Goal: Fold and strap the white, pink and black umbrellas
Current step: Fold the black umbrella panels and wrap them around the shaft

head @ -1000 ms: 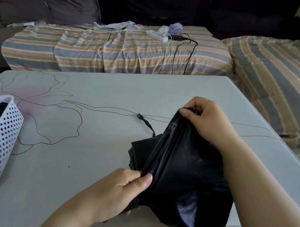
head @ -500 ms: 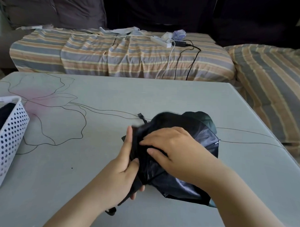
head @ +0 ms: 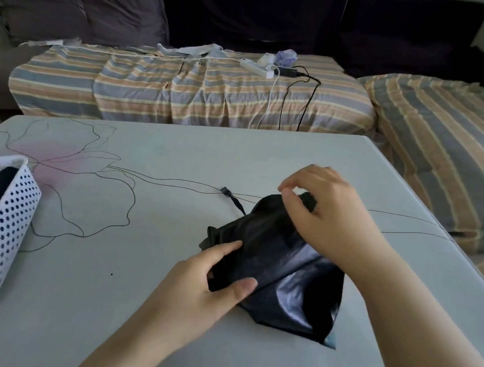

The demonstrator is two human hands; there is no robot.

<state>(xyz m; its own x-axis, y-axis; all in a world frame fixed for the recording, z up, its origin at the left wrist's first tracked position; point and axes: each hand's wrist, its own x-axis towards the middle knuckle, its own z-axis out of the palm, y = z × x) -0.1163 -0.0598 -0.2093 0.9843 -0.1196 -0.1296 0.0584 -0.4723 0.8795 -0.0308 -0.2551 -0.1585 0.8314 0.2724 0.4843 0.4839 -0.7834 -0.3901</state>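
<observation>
The black umbrella [head: 274,256] lies partly gathered on the pale table [head: 150,262], its loose canopy spreading toward the near right. Its thin black strap [head: 233,201] trails out on the table at the far left of the bundle. My left hand [head: 204,286] grips the near left end of the bundle, thumb on top and fingers curled around it. My right hand [head: 325,213] is over the far end, its fingers bent at a fold of canopy; whether it pinches the fabric is unclear. The white and pink umbrellas are not visible.
A white perforated basket [head: 8,230] with something dark inside stands at the table's left edge. Behind the table is a sofa under a striped cover [head: 183,93], with a power strip [head: 257,68] and cables on it. The table's right edge runs close to the sofa.
My right hand has moved from the middle of the bundle to its far end. The canopy now lies flatter on the table, and my left hand has shifted its grip on the near end.
</observation>
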